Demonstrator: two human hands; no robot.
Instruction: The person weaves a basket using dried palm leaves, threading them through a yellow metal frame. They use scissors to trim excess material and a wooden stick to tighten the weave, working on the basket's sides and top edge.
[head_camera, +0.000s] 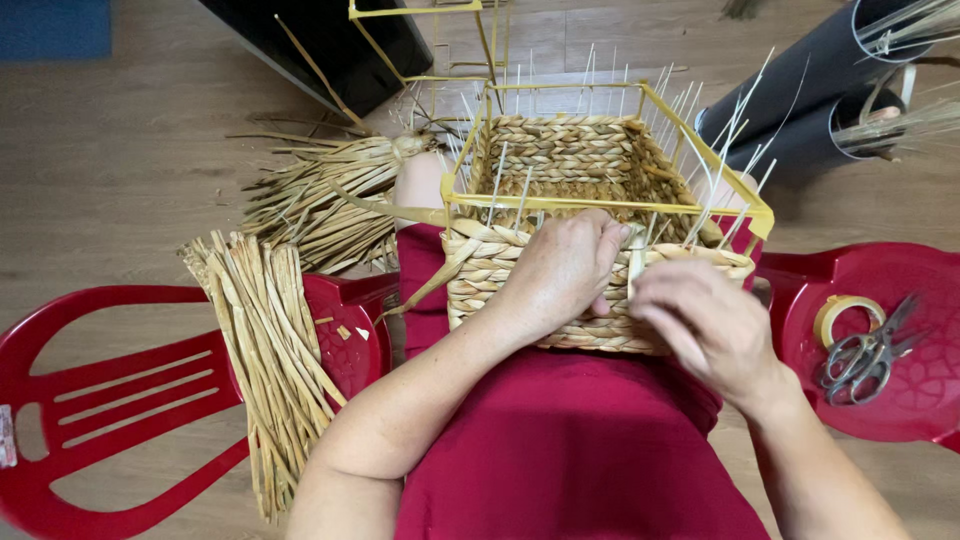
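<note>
A half-woven straw basket (575, 165) on a yellow wire frame (600, 205) rests on my lap, over red clothing. Thin white stakes stick up from its rim. My left hand (560, 275) presses against the basket's near wall, fingers curled over the woven rows. My right hand (705, 325) is at the near right corner, pinching a pale straw strand (637, 262) that runs up between the stakes. A loose strand (425, 285) trails off the left side of the basket.
A bundle of cut straw strips (270, 345) lies across a red plastic chair (130, 400) at left; more straw (320, 195) lies on the wood floor. At right, a red stool (930, 290) holds scissors (865, 355) and a tape roll (840, 310). Dark tubes (800, 90) with straw stand behind.
</note>
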